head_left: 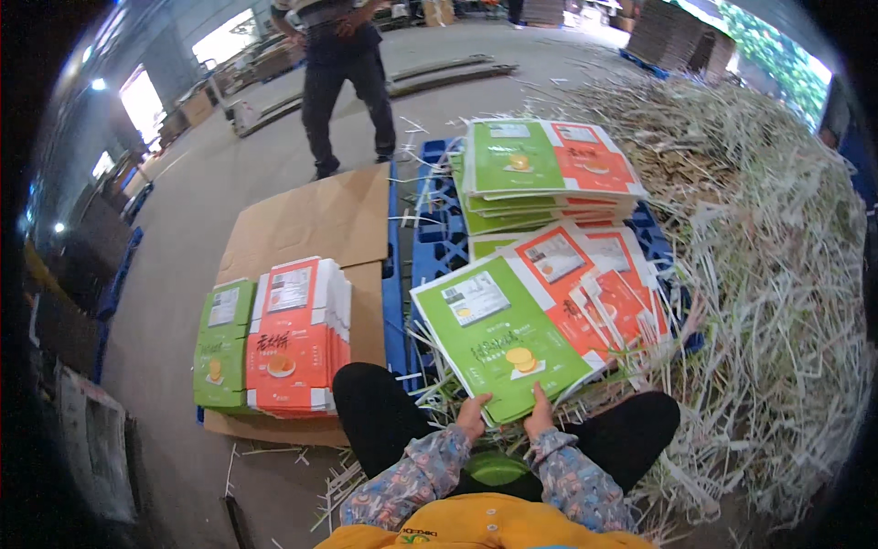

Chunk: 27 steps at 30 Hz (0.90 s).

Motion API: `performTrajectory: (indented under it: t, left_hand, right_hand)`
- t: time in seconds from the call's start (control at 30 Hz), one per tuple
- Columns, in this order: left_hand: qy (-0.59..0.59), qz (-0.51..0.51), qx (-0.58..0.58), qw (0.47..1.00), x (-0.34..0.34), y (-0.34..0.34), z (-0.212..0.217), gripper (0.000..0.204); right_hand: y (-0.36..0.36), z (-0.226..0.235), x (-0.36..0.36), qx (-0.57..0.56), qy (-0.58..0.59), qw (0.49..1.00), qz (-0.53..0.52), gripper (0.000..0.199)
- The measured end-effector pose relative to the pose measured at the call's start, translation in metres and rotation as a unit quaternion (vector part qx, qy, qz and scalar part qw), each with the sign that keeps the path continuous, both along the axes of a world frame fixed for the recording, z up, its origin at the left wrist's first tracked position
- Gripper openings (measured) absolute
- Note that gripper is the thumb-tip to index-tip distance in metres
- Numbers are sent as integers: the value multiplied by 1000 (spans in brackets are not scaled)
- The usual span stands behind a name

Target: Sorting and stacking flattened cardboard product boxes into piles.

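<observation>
My left hand (pixel 471 415) and my right hand (pixel 540 412) grip the near edge of a flat printed cardboard sheet (pixel 462 343), thumbs on top. The sheet is green with a cookie picture on one part and orange-red on the other, and it lies tilted over others like it. How many layers my fingers hold is hidden. Beyond it stands a stack of the same printed sheets (pixel 517 165) on a blue plastic pallet (pixel 428 261). White and orange-red trimmed strips (pixel 599 306) stick out at the held sheet's right side.
At left, neat piles of green cartons (pixel 222 348) and red cartons (pixel 291 343) rest on brown cardboard (pixel 306 220). A large heap of paper strips (pixel 759 293) fills the right side. A person (pixel 343 78) stands ahead, near a long low metal frame (pixel 439 69).
</observation>
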<state>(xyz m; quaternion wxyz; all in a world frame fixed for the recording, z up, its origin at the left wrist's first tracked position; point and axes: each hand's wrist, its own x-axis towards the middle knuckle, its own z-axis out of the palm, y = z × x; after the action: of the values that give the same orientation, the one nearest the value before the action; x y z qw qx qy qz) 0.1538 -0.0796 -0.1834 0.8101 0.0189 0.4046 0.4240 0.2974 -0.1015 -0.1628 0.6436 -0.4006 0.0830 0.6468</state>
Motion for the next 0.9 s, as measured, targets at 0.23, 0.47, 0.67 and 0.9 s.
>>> performTrajectory:
  t: [0.23,0.47,0.67,0.9]
  left_hand:
    - [30,-34,13,999,5,-1,5,34]
    - [65,-74,-34,995,9,-2,41,34]
    - [158,-76,56,983,8,-9,46,34]
    - [233,-45,89,967,-8,-14,40,41]
  right_hand:
    - [-2,-16,5,-18,-28,999,-25,42]
    - [-20,-63,15,78,-350,931,66,38]
    - [-5,-6,8,-40,-80,996,-3,37]
    - [0,-18,-4,-64,-66,996,-1,33]
